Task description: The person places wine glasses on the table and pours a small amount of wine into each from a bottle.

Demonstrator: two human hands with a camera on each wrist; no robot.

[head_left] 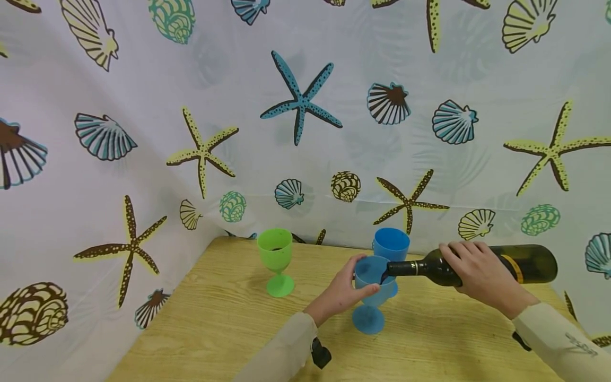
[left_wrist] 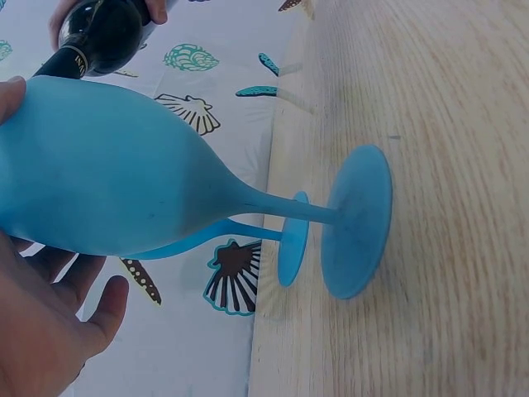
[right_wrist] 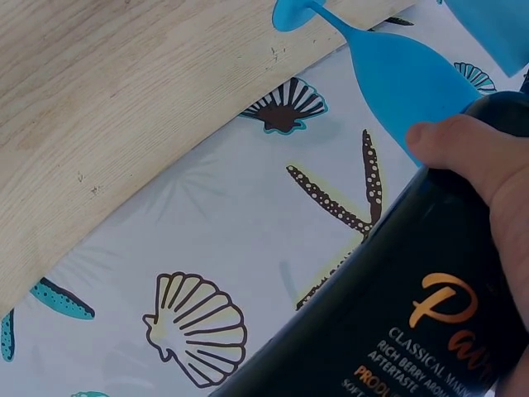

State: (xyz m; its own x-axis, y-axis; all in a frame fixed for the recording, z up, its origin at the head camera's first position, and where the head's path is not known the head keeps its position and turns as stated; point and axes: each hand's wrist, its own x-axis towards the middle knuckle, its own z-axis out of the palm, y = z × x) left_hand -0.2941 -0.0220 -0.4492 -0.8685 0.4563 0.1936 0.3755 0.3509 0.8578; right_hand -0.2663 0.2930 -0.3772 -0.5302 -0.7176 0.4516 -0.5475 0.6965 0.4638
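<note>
My left hand (head_left: 341, 292) grips the bowl of a light blue goblet (head_left: 374, 294), thumb on the near side and fingers around the other. In the left wrist view the goblet (left_wrist: 124, 165) shows its stem and round foot close to the wood; whether the foot touches is unclear. A dark wine bottle (head_left: 441, 268) lies almost level in my right hand (head_left: 487, 276), which holds it around the body. Its mouth is at the goblet's rim, with dark liquid running inside. The right wrist view shows the bottle's label (right_wrist: 446, 331).
Behind the held goblet stands a deeper blue goblet (head_left: 391, 244). A green goblet (head_left: 275, 252) with something dark inside stands farther left on the wooden table (head_left: 205, 323). A white curtain (head_left: 334, 148) with shells and starfish hangs along the table's back and left sides.
</note>
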